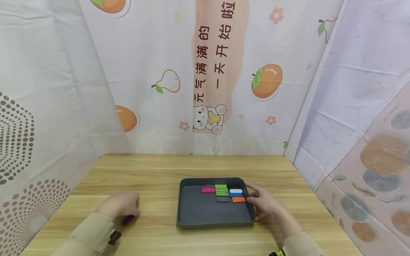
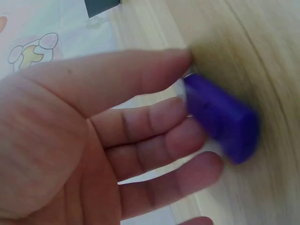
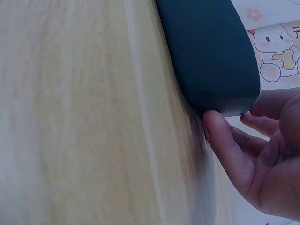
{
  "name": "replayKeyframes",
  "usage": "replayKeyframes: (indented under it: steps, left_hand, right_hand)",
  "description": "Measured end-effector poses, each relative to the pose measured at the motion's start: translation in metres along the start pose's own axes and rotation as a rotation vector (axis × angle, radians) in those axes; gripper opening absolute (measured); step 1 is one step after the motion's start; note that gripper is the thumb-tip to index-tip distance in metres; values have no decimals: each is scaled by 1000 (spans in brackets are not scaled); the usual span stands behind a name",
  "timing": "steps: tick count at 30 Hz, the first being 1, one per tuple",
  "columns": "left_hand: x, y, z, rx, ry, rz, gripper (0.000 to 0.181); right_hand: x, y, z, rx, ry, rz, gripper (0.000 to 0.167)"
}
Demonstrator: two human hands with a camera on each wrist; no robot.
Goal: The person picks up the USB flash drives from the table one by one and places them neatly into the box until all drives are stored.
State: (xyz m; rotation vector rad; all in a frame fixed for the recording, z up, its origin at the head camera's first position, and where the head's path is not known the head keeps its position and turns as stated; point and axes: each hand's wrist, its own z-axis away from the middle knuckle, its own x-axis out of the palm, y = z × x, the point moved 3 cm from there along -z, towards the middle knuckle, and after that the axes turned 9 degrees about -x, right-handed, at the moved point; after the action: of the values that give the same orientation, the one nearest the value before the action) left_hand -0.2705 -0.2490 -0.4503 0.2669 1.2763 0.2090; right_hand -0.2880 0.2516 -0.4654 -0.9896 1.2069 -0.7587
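Note:
My left hand [image 1: 123, 203] is over the left part of the table, left of the tray. It pinches a purple USB flash drive [image 2: 222, 117] by one end between thumb and fingertips, and the drive looks blurred in the left wrist view. My right hand [image 1: 264, 202] grips the right wall of a dark grey tray [image 1: 205, 215], some fingers over the rim and others low on the outside. Inside the tray, toward its back right, lie several flat USB flash drives: pink [image 1: 208, 190], green [image 1: 221, 186], white [image 1: 236, 191], blue [image 1: 236, 195], orange [image 1: 238, 200] and dark grey [image 1: 222, 200].
The wooden table [image 1: 153, 174] reaches back to a printed curtain [image 1: 144, 53] with fruit and a cartoon bear. More patterned cloth hangs on the left [image 1: 41, 89] and right [image 1: 362, 89]. A dark strap piece [image 1: 114, 237] sits at the left wrist.

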Motion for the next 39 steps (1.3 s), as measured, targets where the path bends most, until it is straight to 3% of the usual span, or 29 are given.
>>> replayKeyframes:
  steps: [7, 13, 23, 31, 35, 39]
  left_hand:
    - [0, 9, -18, 80, 67, -4, 21]
    - [-4, 6, -17, 72, 65, 8, 23]
    - [-9, -9, -6, 144, 38, 5, 65]
    - [-10, -17, -8, 138, 20, 55, 44]
    - [-7, -19, -11, 140, 39, 42, 25]
    - [-6, -20, -13, 136, 54, 22, 23]
  right_hand:
    - [-1, 2, -1, -6, -2, -5, 61]
    - [0, 2, -1, -2, -6, -11, 62]
    - [0, 2, -1, 10, -4, -12, 62]
    - [0, 2, 0, 22, 12, 0, 62]
    - [0, 1, 0, 25, 15, 7, 62]
    - [0, 0, 0, 18, 15, 7, 62]
